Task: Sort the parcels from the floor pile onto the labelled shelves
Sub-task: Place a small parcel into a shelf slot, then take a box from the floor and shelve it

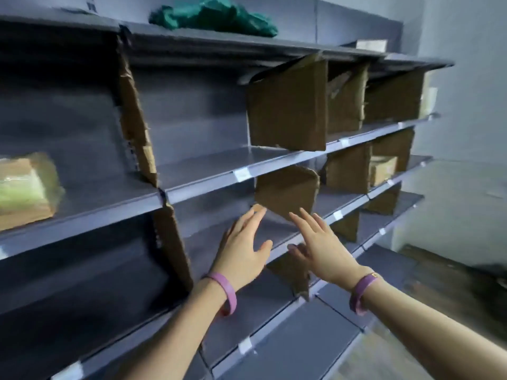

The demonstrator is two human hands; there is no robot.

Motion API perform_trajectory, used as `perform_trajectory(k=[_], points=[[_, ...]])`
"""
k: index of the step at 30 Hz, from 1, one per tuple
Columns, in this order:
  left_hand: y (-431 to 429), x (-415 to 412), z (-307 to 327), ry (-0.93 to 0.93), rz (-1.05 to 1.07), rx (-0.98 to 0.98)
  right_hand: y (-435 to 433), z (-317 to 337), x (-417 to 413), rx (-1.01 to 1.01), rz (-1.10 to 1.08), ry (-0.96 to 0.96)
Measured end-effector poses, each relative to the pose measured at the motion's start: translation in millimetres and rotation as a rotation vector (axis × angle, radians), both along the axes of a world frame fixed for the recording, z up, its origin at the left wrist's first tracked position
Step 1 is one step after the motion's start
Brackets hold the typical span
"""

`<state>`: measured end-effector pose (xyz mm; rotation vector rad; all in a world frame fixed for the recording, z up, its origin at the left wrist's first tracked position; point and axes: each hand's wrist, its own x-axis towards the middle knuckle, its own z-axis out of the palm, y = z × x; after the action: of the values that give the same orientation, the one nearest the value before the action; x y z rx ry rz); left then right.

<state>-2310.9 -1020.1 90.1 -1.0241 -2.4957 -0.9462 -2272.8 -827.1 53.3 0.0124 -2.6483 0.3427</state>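
Left hand (241, 248) and right hand (323, 248) reach open, holding nothing. A parcel (24, 187) sits on the shelves (205, 167) at nine o'clock, a box (382, 170) at three; likely much sorting remains.

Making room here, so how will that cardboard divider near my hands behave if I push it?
The cardboard divider probably bends easily: its edges look worn and rounded. Being a thin sheet standing on edge, it likely tips over.

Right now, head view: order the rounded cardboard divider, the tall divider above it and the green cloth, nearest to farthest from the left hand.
1. rounded cardboard divider: right by the fingertips of the left hand.
2. tall divider: one level up, slightly right.
3. green cloth: at the very top, farthest.
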Motion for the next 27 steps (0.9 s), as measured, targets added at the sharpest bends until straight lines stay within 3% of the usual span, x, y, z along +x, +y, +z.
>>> perform_trajectory(k=[4,12,27], points=[[124.8,22.3,-27.8,-0.124,-0.088,-0.101,127.0,-24.5,55.7,-0.032,-0.17,-0.099],[327.9,59.0,-83.5,-0.198,-0.185,-0.456,327.0,-69.9,163.7,-0.137,-0.472,-0.262],[654.1,42.0,-164.8,-0.216,-0.501,-0.618,589.1,-134.5,218.8,-0.167,-0.913,-0.435]])
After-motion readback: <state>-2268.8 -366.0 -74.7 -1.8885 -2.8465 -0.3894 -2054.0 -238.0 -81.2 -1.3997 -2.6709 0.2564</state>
